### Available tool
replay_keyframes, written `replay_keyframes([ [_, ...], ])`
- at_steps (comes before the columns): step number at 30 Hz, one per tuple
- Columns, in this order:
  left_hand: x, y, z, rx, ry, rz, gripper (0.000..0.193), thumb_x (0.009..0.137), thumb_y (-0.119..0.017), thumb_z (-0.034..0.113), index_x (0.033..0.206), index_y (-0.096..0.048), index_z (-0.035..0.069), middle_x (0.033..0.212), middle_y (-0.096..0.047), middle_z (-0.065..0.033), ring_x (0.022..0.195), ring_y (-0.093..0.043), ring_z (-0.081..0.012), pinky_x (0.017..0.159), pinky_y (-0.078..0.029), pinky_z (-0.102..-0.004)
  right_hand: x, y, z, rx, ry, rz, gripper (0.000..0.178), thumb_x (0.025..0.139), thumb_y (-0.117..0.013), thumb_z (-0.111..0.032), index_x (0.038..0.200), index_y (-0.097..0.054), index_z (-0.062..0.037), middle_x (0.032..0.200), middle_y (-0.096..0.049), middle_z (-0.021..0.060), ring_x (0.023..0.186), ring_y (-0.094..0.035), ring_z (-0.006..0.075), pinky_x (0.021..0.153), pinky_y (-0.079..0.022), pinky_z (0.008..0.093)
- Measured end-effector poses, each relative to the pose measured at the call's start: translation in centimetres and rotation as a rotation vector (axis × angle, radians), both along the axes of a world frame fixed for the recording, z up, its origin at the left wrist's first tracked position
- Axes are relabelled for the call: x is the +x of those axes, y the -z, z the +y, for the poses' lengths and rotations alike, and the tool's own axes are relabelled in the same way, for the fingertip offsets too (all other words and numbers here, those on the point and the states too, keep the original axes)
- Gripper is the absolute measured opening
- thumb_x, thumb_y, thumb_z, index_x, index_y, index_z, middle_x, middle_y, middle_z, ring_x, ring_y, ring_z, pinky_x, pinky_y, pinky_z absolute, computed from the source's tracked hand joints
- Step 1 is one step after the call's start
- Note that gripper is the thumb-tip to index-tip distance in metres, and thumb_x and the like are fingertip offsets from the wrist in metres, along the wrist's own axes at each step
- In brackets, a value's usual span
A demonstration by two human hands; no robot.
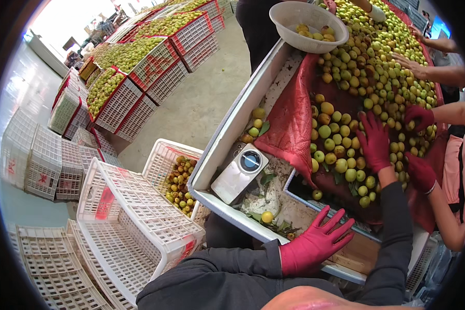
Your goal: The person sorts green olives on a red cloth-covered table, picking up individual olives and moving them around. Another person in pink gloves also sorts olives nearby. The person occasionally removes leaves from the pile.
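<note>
Both my hands wear dark pink gloves. My left hand (316, 242) is open with fingers spread, over the near edge of the sorting table (232, 217), holding nothing visible. Stretched forward, my right hand (373, 142) lies with fingers apart among small round green-yellow fruit (341, 165), some with brown patches. The fruit lies on a dark red cloth (289, 129) whose quilted edge is folded at the left. Just right of my right hand, a co-worker's two gloved hands (421, 173) touch the fruit.
A silver phone (240, 173) and stray fruit lie in the table's left corner. A white bowl (310, 26) with some fruit stands at the far edge. White plastic crates (139, 206) stand left of the table, one holding browned fruit (180, 181). Fruit-filled crates (150, 62) are stacked behind.
</note>
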State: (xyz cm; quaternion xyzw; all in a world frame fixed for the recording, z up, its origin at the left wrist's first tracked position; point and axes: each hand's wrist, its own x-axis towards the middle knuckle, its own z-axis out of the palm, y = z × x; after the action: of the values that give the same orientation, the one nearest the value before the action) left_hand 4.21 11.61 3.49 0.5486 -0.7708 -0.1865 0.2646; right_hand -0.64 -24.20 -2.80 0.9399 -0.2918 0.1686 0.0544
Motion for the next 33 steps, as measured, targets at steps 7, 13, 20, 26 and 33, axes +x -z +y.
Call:
replay_keyframes([
  [7,-0.2,1.1,-1.4,-0.030,-0.006,0.031,0.084,0.076,-0.076,0.030,0.150,-0.048,0.003,0.162,-0.035,-0.0240,0.153,-0.026,-0.0489,0.123,-0.015,-0.0701,-4.4,0.9,4.1,0.054,-0.187,-0.036,0.067,0.095,-0.067,-0.036,0.154,-0.048,-0.0111,0.163,-0.042,0.0143,0.150,-0.034,0.0445,0.125,-0.023,0.0562],
  [13,0.0,-0.3,-2.0,0.045,0.071,-0.140,0.105,0.063,-0.086,0.035,0.156,-0.044,0.010,0.164,-0.033,-0.0212,0.151,-0.027,-0.0522,0.118,-0.018,-0.0753,-9.4,0.4,-2.2,0.017,0.175,-0.292,0.064,0.103,-0.059,-0.045,0.155,-0.045,-0.0101,0.163,-0.040,0.0195,0.151,-0.032,0.0482,0.122,-0.027,0.0568],
  [20,-0.1,-0.1,-1.7,0.081,0.086,-0.163,0.101,0.065,-0.086,0.036,0.155,-0.046,0.012,0.163,-0.033,-0.0206,0.150,-0.027,-0.0528,0.116,-0.020,-0.0767,-7.2,2.9,-1.1,-0.126,0.114,-0.123,0.071,0.101,-0.055,-0.058,0.150,-0.051,-0.0058,0.160,-0.044,0.0204,0.147,-0.039,0.0442,0.121,-0.030,0.0572],
  [26,0.4,-1.1,-1.5,0.124,0.073,-0.155,0.080,0.080,-0.075,0.030,0.153,-0.048,0.010,0.162,-0.037,-0.0195,0.150,-0.030,-0.0493,0.117,-0.021,-0.0738,-2.4,0.4,-2.7,0.012,0.023,-0.341,0.072,0.101,-0.052,-0.061,0.153,-0.049,-0.0115,0.160,-0.045,0.0153,0.147,-0.039,0.0420,0.123,-0.023,0.0619],
  [33,0.0,-0.9,-1.9,0.103,0.087,-0.147,0.077,0.081,-0.075,0.032,0.151,-0.050,0.009,0.161,-0.038,-0.0196,0.149,-0.031,-0.0482,0.117,-0.022,-0.0736,1.3,0.0,-3.8,-0.192,0.143,-0.096,0.077,0.096,-0.054,-0.069,0.152,-0.051,-0.0174,0.159,-0.045,0.0145,0.142,-0.041,0.0474,0.118,-0.031,0.0606],
])
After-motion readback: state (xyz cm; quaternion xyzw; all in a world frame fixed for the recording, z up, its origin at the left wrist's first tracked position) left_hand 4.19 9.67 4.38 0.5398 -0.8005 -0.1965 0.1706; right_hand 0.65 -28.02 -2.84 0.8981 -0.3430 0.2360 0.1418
